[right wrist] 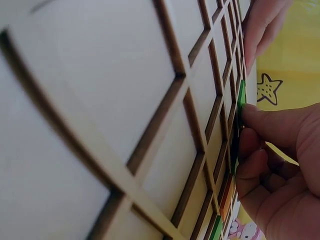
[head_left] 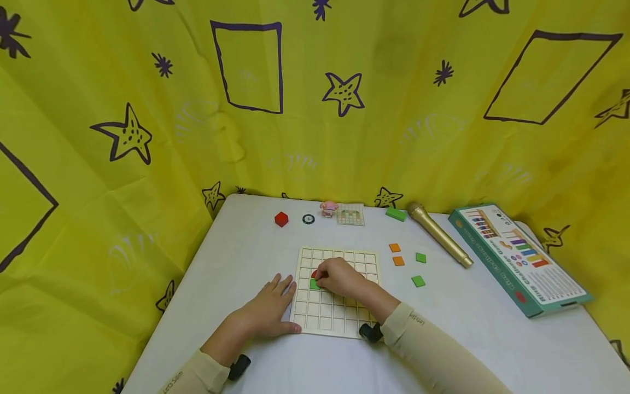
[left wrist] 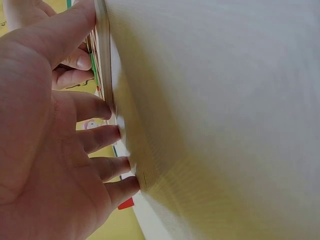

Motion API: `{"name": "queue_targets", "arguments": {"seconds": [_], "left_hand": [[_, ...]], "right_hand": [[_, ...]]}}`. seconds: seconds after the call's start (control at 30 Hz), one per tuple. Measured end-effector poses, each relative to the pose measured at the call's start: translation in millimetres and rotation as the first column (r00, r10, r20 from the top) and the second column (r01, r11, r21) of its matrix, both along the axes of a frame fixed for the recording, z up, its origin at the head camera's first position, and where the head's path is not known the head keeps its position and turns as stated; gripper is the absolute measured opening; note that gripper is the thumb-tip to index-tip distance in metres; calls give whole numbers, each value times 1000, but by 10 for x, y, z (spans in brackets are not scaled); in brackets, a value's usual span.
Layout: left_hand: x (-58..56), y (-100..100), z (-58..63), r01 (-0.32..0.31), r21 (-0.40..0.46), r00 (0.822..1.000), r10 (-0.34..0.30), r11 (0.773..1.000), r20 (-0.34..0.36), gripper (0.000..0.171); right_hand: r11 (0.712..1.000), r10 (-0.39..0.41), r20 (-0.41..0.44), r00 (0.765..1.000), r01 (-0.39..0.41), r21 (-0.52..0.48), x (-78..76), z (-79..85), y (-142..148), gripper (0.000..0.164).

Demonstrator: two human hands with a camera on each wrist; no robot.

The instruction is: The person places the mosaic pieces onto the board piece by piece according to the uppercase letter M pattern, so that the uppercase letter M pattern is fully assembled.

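Note:
A pale grid board [head_left: 315,323] lies on the white table. My right hand [head_left: 342,278] is over its middle, fingers curled, thumb and index finger at a green tile [right wrist: 241,95] in the right wrist view. In the head view a green square tile [head_left: 314,284] shows just beside those fingertips, with a red piece [head_left: 314,273] behind it, partly covered by the hand. My left hand [head_left: 266,309] rests spread along the board's left edge, its thumb touching the near corner. Other board cells are hidden under my right hand.
Loose orange tiles [head_left: 398,261] and green tiles [head_left: 418,281] lie right of the board. Behind are a red die-like block [head_left: 281,219], round token [head_left: 308,219], pink figurine [head_left: 328,208], pattern card [head_left: 350,214] and green block [head_left: 396,214]. A gold microphone [head_left: 440,235] and game box [head_left: 521,257] lie right.

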State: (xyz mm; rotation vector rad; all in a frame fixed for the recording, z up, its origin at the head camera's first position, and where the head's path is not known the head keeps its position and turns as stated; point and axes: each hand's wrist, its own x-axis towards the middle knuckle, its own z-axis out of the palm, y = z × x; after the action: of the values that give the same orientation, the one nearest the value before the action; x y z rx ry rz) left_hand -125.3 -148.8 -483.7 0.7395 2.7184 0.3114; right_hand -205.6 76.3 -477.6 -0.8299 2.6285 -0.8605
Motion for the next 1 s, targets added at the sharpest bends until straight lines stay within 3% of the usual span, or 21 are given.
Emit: {"name": "queue_targets", "arguments": {"seconds": [0.53,1.0], "left_hand": [[0,0,-4,0,-6,1000,0,1000,-2,101],[-6,9,-9,-11,-9,1000,11,1000,11,100]], "right_hand": [[1000,-12,-40,999,13,6,38,-23,-1,3],[999,-38,29,999,38,-14,15,24,97,2]]}}
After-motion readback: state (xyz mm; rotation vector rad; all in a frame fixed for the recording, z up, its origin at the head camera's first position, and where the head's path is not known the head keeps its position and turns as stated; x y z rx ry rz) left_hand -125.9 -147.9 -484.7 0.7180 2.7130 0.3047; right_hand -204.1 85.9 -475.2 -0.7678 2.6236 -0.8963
